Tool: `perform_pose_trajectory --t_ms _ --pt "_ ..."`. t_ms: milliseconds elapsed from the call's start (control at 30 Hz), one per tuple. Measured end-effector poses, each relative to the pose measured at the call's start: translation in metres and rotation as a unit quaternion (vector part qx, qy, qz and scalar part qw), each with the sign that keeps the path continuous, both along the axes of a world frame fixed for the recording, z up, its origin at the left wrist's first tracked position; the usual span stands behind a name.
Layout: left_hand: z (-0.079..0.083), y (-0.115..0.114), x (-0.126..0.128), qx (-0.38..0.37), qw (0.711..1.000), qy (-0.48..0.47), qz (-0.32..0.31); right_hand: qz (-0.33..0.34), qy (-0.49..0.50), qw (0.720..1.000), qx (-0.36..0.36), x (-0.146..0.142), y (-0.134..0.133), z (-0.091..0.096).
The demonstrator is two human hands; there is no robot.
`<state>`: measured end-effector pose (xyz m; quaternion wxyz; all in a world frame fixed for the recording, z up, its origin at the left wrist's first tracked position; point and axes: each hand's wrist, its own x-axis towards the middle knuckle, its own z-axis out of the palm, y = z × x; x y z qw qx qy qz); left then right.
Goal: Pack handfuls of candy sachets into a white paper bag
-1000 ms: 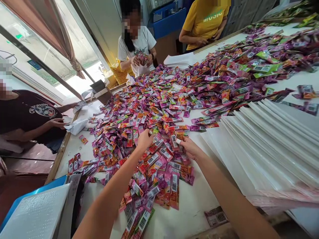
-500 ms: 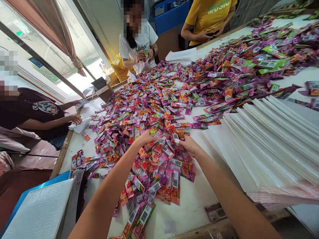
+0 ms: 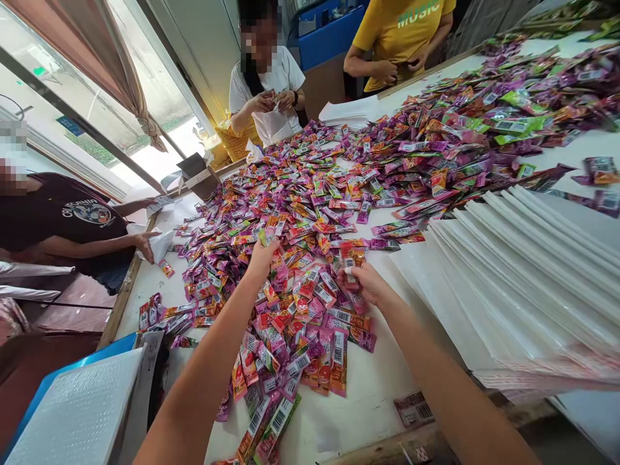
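Purple, pink and orange packets [image 3: 290,194] are lying loose in a broad heap over the counter [image 3: 368,387], a few green ones showing among them, and the person nearest me is holding both arms out above the near part of it. The right hand [image 3: 369,283] is gripping a small bunch [image 3: 352,256] of packets, thumb across the front; I cannot make out how many. The left hand [image 3: 263,259] is half curled over the heap, apparently pinching a greenish packet [image 3: 265,237] at the fingertips, though the back of the hand is hiding whatever else it may be holding. As far as I can judge, the picking-up is only a little way along: those few are sitting in the fingers, while nearly everything else is lying ungathered, including the spread running down between the forearms and a lone packet [image 3: 413,410] by the near edge. Just beside the right forearm, a thick stack of what look like white bags [image 3: 489,290] is lying flat, and I am seeing nothing inside them. Across the counter, a person in a white shirt [image 3: 288,71] is holding a pale bag [image 3: 271,128] in front of the chest.
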<state>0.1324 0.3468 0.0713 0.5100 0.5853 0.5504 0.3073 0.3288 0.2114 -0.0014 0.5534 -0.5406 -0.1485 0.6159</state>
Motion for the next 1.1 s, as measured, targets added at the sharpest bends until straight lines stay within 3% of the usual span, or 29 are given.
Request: perform_pose_trajectory --t_ms 67,133,200,267,367,433,500,567,667,733,800,867,933,967,1033,1100 --pt "0.010 0.000 -0.005 -0.045 0.993 -0.113 0.010 -0.044 -0.007 0.999 0.029 0.013 -0.003 0.005" --pt "0.018 -0.005 -0.006 -0.103 0.986 -0.123 -0.033 -0.079 -0.049 0.995 0.022 0.026 -0.005 0.008" --pt "0.018 -0.015 -0.002 -0.143 0.986 -0.022 -0.080 -0.064 -0.113 0.991 -0.031 0.034 -0.003 0.010" --pt "0.009 -0.026 0.010 -0.122 0.976 0.148 -0.103 -0.017 -0.195 0.978 -0.076 0.033 0.004 0.011" --pt "-0.013 -0.040 0.032 -0.015 0.923 0.360 -0.137 0.056 -0.395 0.912 -0.092 0.019 0.021 0.012" --pt "-0.024 -0.045 0.042 0.017 0.890 0.428 -0.155 0.109 -0.519 0.842 -0.095 0.009 0.031 0.010" --pt "-0.029 -0.045 0.042 0.019 0.884 0.442 -0.151 0.142 -0.566 0.807 -0.092 0.004 0.036 0.008" --pt "-0.026 -0.042 0.032 0.009 0.909 0.397 -0.122 0.125 -0.537 0.831 -0.079 0.007 0.033 0.006" --pt "-0.016 -0.034 0.005 -0.007 0.973 0.227 -0.044 0.028 -0.365 0.930 -0.037 0.025 0.019 0.009" --pt "-0.008 -0.033 -0.012 -0.028 0.995 0.098 -0.015 -0.035 -0.229 0.973 0.021 0.041 0.006 0.016" --pt "-0.003 -0.037 -0.021 -0.044 0.998 0.022 -0.036 -0.075 -0.150 0.984 0.064 0.052 -0.008 0.023" --pt "-0.002 -0.049 -0.021 -0.036 0.993 0.030 -0.113 -0.082 -0.165 0.982 0.046 0.052 -0.020 0.027" --pt "-0.005 -0.064 -0.012 0.031 0.967 0.113 -0.225 -0.033 -0.287 0.957 -0.019 0.041 -0.028 0.027" --pt "-0.008 -0.072 -0.006 0.079 0.938 0.177 -0.287 0.013 -0.370 0.927 -0.061 0.032 -0.030 0.025" --pt "-0.017 -0.084 0.007 0.169 0.845 0.319 -0.395 0.118 -0.517 0.837 -0.134 0.013 -0.033 0.021" --pt "-0.025 -0.091 0.014 0.221 0.757 0.420 -0.448 0.195 -0.590 0.766 -0.167 -0.001 -0.034 0.017"
